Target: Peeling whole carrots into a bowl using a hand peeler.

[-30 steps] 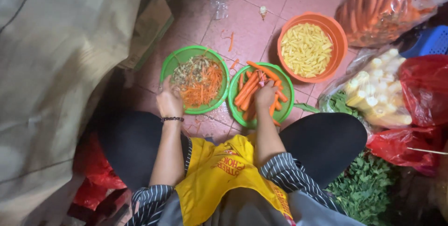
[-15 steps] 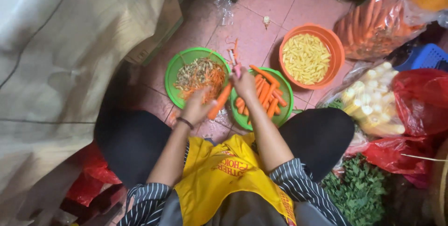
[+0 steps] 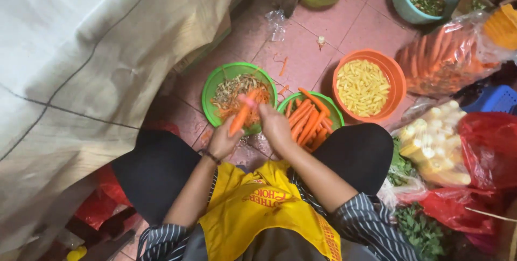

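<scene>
Over the green bowl (image 3: 214, 86), the left hand (image 3: 223, 141) grips a tapered carrot (image 3: 239, 118), the right hand (image 3: 274, 126) seemingly clenched on a peeler.

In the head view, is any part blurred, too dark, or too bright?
Head view: the hands, left hand and right hand, and the carrot look slightly motion-blurred; the bowls on the floor are sharp; the lower left corner is dark; the pale cloth is bright, not blown out.

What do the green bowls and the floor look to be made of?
The two green bowls look like plastic: bright even colour, thin rolled rims, dull sheen. The floor looks like matt pinkish ceramic or cement tile, with straight grout lines between the squares.
</scene>
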